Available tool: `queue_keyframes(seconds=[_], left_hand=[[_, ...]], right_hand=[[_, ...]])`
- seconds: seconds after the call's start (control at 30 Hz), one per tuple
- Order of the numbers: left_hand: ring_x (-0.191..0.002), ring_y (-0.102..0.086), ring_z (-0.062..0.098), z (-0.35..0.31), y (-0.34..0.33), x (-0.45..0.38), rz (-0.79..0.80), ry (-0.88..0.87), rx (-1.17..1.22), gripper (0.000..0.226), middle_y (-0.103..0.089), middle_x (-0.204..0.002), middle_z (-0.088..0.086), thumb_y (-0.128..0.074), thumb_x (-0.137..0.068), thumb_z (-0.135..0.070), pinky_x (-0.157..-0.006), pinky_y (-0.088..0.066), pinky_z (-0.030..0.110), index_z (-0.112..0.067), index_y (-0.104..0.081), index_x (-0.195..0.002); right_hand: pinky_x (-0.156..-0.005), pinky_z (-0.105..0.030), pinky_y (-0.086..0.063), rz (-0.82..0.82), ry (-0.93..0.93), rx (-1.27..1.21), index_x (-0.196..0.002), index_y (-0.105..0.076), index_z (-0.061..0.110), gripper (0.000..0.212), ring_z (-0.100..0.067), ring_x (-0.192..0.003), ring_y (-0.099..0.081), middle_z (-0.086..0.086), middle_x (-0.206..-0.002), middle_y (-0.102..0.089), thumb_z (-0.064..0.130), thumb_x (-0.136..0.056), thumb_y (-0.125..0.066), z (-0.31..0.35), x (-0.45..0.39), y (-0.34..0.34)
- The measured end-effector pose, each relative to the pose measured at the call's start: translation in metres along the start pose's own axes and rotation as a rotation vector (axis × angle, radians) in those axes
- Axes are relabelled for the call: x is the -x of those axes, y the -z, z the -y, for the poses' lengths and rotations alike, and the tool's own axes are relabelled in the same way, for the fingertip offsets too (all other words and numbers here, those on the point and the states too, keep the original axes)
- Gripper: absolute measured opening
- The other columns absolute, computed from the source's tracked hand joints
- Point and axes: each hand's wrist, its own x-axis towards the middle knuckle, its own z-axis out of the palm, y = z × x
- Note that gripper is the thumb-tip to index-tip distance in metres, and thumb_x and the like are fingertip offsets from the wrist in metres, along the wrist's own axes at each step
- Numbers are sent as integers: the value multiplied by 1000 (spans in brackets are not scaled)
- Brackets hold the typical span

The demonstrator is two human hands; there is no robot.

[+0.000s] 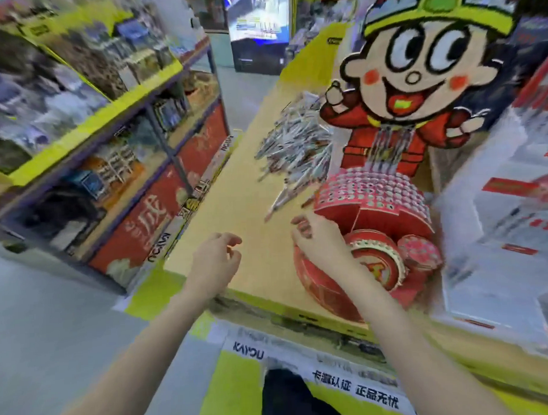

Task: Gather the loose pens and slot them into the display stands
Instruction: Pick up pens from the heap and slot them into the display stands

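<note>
The left hand [215,259] hangs over the table [235,208], fingers loosely bent, holding nothing. The right hand [317,237] does the same. The pile of pens [295,144] lies farther back, beside the red stand [371,197].

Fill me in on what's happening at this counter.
A person is sorting pens at a shop table. Both hands are empty: the left hand hovers over the tabletop, the right hand reaches beside the red display stand. A heap of loose pens lies farther back, ungathered.
</note>
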Motion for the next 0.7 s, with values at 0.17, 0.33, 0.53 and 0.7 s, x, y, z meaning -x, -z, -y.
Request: queue_keyframes(seconds=[0.17, 0.33, 0.53, 0.7], left_hand=[[-106, -55, 21, 42, -1, -67, 103, 8, -14, 30, -56, -118, 8, -47, -92, -9, -88, -44, 33, -11, -57, -120], [-109, -54, 21, 68, -4, -126, 211, -2, -71, 34, -54, -123, 8, -47, -91, -9, -86, -40, 29, -12, -54, -125], [-110, -52, 28, 48, -36, -185, 299, -160, -27, 34, -52, -119, 12, -46, -92, -10, -88, -35, 28, -13, -56, -125], [-116, -46, 28, 23, -83, -229, 400, -327, -188, 34, -53, -125, 10, -43, -95, -26, -92, -40, 35, -17, -53, -127]], right_hand=[[-88, -31, -37, 86, -176, 115, -134, -46, 11, 41, -31, -118, -46, -16, -132, -47, 18, -94, -49, 1, -110, -52], [-82, -31, -38, 12, -464, 150, -141, -35, 20, 45, -29, -119, -42, -14, -146, -29, 23, -97, -44, -23, -186, -76], [-105, -47, -28, -119, -560, 435, -140, -30, 14, 50, -39, -131, -24, -19, -152, -14, 27, -95, -47, -51, -192, -115], [-111, -44, -24, -140, -568, 459, -138, -33, 4, 48, -38, -130, -30, -15, -153, -17, 12, -93, -48, -57, -161, -129]])
